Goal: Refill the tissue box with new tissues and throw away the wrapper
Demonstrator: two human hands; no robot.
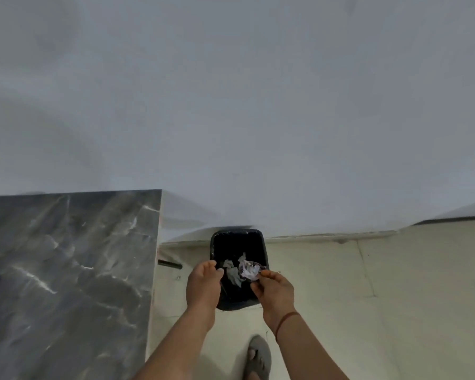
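Both hands hover over the black bin (261,242) by the wall. The right hand (274,289) pinches the crumpled wrapper (248,271); the left hand (203,286) is loosely curled, holding nothing. A marble counter (66,270) stands just left; 1 sandalled foot (258,355) below.

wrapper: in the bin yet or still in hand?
Still in hand. The crumpled wrapper is pinched by the right hand above the open bin; the left hand is empty beside it.

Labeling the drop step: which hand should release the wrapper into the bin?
Right. The right hand pinches the crumpled wrapper directly over the open bin, so opening its fingers likely drops it in. The left hand hovers at the bin's near-left edge, apparently holding nothing.
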